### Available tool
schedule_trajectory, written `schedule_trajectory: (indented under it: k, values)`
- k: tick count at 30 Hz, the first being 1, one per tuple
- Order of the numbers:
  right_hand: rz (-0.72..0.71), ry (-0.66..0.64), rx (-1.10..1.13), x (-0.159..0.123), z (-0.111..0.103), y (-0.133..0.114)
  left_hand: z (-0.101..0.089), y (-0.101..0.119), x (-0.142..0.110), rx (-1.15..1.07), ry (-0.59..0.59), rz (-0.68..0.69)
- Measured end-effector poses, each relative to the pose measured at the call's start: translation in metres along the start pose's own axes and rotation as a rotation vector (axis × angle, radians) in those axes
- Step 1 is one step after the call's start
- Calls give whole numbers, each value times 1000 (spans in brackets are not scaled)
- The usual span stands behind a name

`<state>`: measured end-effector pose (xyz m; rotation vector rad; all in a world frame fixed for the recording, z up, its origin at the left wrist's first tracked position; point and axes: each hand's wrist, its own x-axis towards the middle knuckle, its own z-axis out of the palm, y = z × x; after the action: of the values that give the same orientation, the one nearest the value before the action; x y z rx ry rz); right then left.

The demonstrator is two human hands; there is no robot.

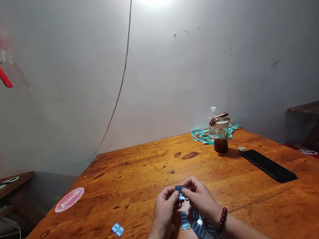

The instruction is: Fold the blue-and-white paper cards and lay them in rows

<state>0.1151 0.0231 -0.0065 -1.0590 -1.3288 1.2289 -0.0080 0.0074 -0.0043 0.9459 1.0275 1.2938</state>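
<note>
Left fingers [171, 196] and right fingers [189, 190] pinching a blue strip [181, 193] from both sides, an even grip suiting so small a piece; more strips [184, 220] just below the fingers, a lone strip [117, 229] well left; jar [221, 139], bottle [212, 120] and phone [269, 165] far beyond.

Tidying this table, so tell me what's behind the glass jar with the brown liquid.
Behind the glass jar are a clear plastic bottle and teal cord. The jar hides the bottle's lower part and some of the cord.

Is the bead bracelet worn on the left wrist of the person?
No, the dark red bead bracelet circles the wrist of the right hand.
</note>
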Motion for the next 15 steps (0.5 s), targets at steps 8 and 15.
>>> schedule_trajectory:
  k: [8, 15]
  values:
    - [171, -52, 194, 1, -3, -8, -1, 6, -5, -78, -65, -87]
    - [202, -93, 258, 4, -4, -5, -2, 6, -3, -151, -29, -134]
